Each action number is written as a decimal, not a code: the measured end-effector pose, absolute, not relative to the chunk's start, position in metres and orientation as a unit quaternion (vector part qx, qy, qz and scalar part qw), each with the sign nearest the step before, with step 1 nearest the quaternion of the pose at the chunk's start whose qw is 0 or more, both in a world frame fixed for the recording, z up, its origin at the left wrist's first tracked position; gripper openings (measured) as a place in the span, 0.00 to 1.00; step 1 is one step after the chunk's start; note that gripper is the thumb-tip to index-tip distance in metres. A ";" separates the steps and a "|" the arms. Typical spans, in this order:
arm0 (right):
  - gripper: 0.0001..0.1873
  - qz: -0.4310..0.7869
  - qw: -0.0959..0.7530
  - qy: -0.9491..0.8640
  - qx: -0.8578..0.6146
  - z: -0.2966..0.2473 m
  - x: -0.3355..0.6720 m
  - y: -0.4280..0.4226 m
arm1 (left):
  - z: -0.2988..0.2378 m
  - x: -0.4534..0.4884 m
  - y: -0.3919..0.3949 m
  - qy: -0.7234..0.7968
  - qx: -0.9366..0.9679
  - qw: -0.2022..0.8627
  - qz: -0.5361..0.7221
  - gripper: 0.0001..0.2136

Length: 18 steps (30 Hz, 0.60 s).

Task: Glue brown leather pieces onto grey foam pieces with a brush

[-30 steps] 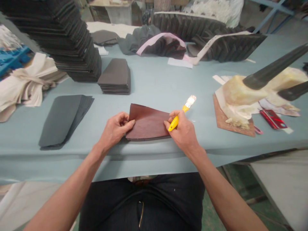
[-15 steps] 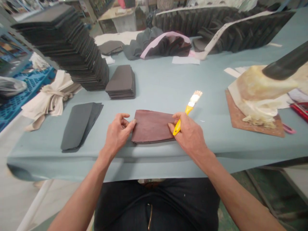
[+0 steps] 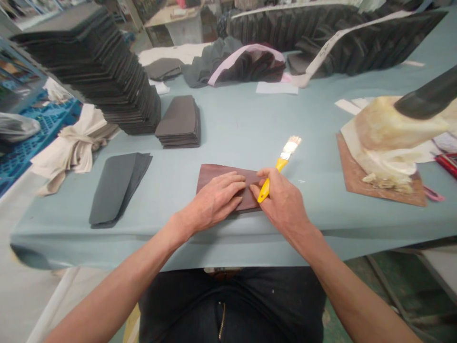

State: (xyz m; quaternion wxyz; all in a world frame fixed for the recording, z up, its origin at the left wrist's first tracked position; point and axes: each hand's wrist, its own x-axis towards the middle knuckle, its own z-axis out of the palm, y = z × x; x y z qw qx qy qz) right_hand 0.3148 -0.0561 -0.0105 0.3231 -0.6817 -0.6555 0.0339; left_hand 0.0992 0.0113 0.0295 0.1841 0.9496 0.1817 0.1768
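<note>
A dark reddish-brown leather-like panel [image 3: 207, 176] lies on the table near the front edge, with a dark layer showing beneath its near edge. My left hand [image 3: 219, 197] rests flat across the panel, palm down and fingers stretched out, covering its middle. At the right end, my right hand [image 3: 287, 200] is closed on a yellow-handled paintbrush [image 3: 282, 164]. The brush slants up and away to the right, its pale, coated bristles clear of the panel. The fingertips of that same hand touch the panel's right part.
Left of the panel lie fanned dark grey pieces [image 3: 114, 188], a short stack of panels [image 3: 179, 121] and a tall leaning stack [image 3: 103, 71]. A glue-crusted container [image 3: 378, 124] with a dark handle sits on a brown board [image 3: 348, 171] at right. Rows of dark pieces [image 3: 285, 31] line the back.
My left hand has moved right from the panel's left edge, turning from a pinch to lying flat on top. My right hand and the brush have stayed nearly still.
</note>
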 end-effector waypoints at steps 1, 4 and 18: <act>0.14 0.034 0.324 -0.656 -0.681 -0.011 0.315 -0.056 | 0.027 0.099 0.013 0.185 0.951 0.184 0.164 0.16; 0.14 0.031 0.327 -0.656 -0.680 -0.013 0.316 -0.056 | 0.023 0.094 0.016 0.235 0.951 0.158 0.125 0.23; 0.34 -0.055 0.301 -0.663 -0.683 -0.009 0.310 -0.058 | 0.017 0.099 0.013 0.415 0.908 0.044 0.034 0.38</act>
